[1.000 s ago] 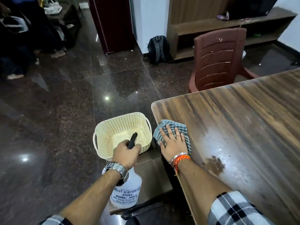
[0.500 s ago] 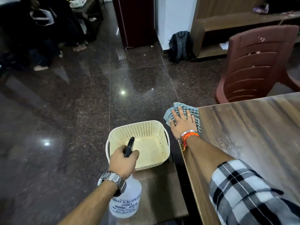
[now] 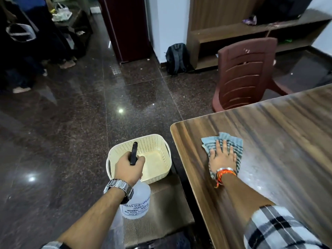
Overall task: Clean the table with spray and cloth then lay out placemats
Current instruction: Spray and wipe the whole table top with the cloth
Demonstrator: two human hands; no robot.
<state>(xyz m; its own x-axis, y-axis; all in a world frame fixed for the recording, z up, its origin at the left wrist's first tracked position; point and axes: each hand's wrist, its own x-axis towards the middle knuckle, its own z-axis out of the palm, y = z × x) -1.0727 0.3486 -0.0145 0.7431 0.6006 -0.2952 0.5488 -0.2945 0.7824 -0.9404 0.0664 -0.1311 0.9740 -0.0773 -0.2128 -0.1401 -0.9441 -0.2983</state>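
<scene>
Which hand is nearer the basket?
Left. The left hand, gripping the spray bottle, overlaps the basket near rim; the right hand presses the cloth on the table.

Left hand (image 3: 129, 168) at 7 o'clock, fist closed, knuckles up, forearm extended. Right hand (image 3: 222, 158) at 4 o'clock, palm down, fingers (image 3: 218, 146) spread flat.

Checked black-and-white sleeves (image 3: 280, 229) — steel watch (image 3: 119, 188) left, orange thread (image 3: 223, 174) right.

glossy dark floor (image 3: 71, 141) with light glare, maroon chair (image 3: 246, 72), wood shelf (image 3: 233, 33) – backpack (image 3: 177, 58) against white wall (image 3: 170, 18)
</scene>
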